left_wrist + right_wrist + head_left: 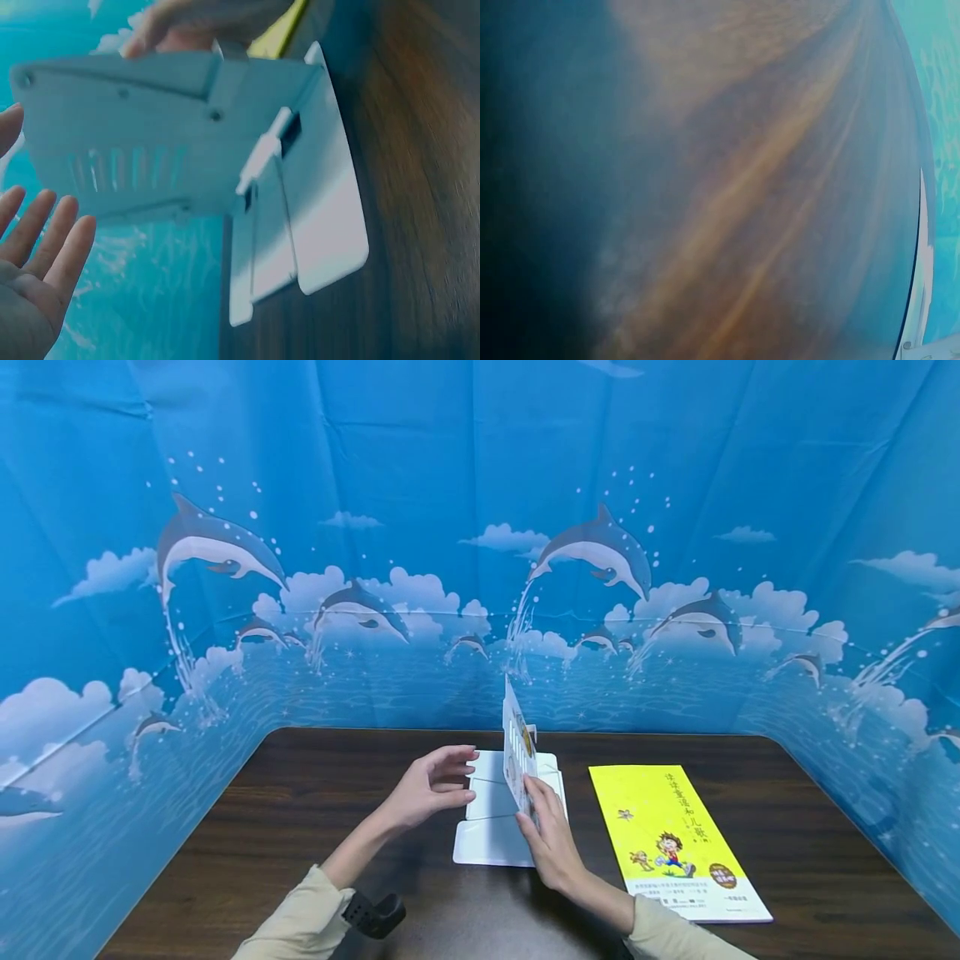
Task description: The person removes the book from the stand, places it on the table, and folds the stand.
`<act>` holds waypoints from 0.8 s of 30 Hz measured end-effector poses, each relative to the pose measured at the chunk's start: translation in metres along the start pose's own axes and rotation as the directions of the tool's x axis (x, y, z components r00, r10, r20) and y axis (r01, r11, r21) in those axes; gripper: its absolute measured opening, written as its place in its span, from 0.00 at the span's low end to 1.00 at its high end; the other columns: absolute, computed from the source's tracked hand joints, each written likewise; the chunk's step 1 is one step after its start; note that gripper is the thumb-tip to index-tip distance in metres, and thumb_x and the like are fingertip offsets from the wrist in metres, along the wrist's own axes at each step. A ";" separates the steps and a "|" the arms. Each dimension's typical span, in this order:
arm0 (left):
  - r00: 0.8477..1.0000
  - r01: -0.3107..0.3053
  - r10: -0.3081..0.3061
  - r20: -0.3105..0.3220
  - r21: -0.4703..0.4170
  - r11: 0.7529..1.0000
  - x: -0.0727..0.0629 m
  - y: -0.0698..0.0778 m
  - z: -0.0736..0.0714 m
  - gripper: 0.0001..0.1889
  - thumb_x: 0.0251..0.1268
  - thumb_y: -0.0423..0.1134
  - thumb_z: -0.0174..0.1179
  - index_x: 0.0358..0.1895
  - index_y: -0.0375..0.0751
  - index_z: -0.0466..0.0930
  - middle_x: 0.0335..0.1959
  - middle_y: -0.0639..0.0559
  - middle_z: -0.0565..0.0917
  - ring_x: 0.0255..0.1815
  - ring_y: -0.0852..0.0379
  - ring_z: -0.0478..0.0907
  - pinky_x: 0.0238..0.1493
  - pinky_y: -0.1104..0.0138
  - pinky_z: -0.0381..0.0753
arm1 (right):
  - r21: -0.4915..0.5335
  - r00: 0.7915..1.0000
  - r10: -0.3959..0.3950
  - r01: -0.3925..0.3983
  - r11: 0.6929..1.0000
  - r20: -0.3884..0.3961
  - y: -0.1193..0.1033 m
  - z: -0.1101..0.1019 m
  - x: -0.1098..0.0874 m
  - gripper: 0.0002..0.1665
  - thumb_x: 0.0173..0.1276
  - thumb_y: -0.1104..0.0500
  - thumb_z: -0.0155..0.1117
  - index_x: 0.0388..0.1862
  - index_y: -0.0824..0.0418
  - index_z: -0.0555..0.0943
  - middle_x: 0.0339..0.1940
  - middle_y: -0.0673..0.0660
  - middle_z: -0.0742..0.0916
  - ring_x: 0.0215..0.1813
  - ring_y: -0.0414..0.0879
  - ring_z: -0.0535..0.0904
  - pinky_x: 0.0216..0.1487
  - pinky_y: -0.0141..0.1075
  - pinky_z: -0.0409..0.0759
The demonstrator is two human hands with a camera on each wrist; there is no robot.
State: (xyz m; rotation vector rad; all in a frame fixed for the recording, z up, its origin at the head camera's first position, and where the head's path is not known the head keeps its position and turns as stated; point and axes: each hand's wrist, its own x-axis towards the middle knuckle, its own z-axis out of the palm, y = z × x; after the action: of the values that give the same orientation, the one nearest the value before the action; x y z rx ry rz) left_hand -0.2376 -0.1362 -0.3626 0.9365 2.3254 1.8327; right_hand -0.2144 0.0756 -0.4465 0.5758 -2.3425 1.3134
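A white folding book stand [491, 843] lies with its flat base on the dark table. Its slotted panel [517, 752] is tilted up steeply from the base. My right hand [553, 839] grips the panel at its near edge, thumb on the left face and fingers on the other. To the left of the panel my left hand [427, 789] hovers, its fingers spread and holding nothing. The left wrist view shows the panel's back [127, 150] with slots and screws, hinged to the base plate [330, 225]. Blur fills most of the right wrist view.
A yellow children's book [645, 793] lies flat on the table, right of the stand. The wooden table [300, 827] ends at a blue curtain [420, 460] printed with dolphins. A black strap [375, 917] is on my left wrist.
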 end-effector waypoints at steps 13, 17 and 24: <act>0.998 0.038 -0.041 -0.046 -0.060 0.997 0.000 0.019 0.016 0.34 0.54 0.29 0.61 0.65 0.32 0.57 0.62 0.35 0.65 0.54 0.41 0.73 0.47 0.62 0.77 | -0.059 0.996 0.045 -0.040 0.997 0.075 -0.005 0.004 0.003 0.32 0.68 0.46 0.48 0.69 0.54 0.60 0.64 0.56 0.67 0.60 0.50 0.62 0.53 0.49 0.69; 0.995 0.066 -0.071 -0.075 -0.076 0.995 -0.001 0.016 0.017 0.32 0.55 0.30 0.61 0.64 0.31 0.60 0.61 0.34 0.67 0.52 0.41 0.74 0.46 0.64 0.78 | -0.087 0.995 0.039 -0.031 0.996 0.089 -0.007 0.004 0.004 0.33 0.67 0.45 0.49 0.68 0.56 0.62 0.63 0.56 0.67 0.59 0.51 0.63 0.53 0.49 0.70; 0.991 0.069 -0.075 -0.106 -0.064 0.996 -0.005 0.011 0.016 0.28 0.56 0.30 0.60 0.62 0.30 0.64 0.57 0.34 0.71 0.50 0.43 0.76 0.45 0.65 0.78 | -0.090 0.993 0.044 -0.034 0.995 0.109 -0.007 0.004 0.007 0.33 0.65 0.43 0.50 0.67 0.55 0.63 0.63 0.55 0.68 0.58 0.49 0.63 0.50 0.46 0.71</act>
State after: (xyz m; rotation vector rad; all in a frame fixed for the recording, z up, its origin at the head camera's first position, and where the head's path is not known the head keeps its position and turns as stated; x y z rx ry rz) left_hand -0.2224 -0.1237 -0.3591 0.7535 2.3167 1.9591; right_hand -0.2170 0.0677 -0.4394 0.5927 -2.4999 1.2159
